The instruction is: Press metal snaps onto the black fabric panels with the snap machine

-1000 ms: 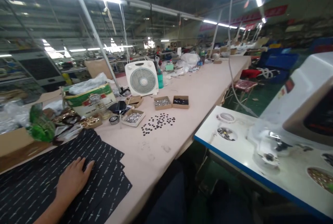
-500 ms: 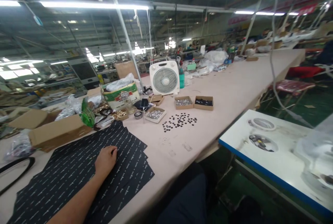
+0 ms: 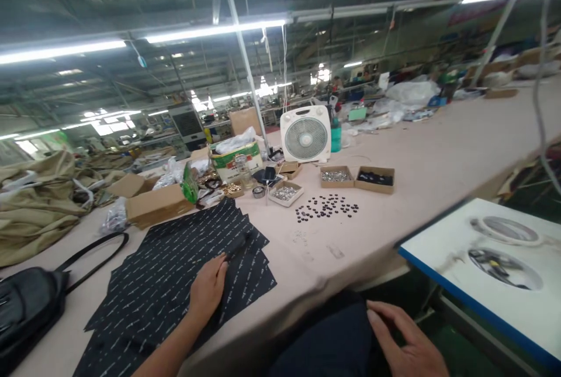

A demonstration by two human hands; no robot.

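Black patterned fabric [image 3: 175, 272] with small white print lies in stacked, stepped layers on the left part of the table. My left hand [image 3: 209, 286] rests on it, fingers curled together at a small raised fold of the top layer. At the lower right, my right hand [image 3: 405, 339] is beyond the table edge, beside dark navy cloth [image 3: 328, 336] over my lap. Its thumb and forefinger tips meet; what is between them is too small to tell. Scattered small black round pieces [image 3: 326, 206] lie on the table beyond the fabric.
Small boxes of metal pieces [image 3: 286, 194] and dark pieces [image 3: 374, 179] stand near a white fan [image 3: 305, 135]. A black bag [image 3: 30, 301] and an open carton [image 3: 158, 204] are at left. At right is a white machine table [image 3: 482, 272] with a blue edge.
The view has swung left, bringing the black bag into sight and shifting the table contents rightward. My right hand has come into view. A small fold now rises at my left fingertips.
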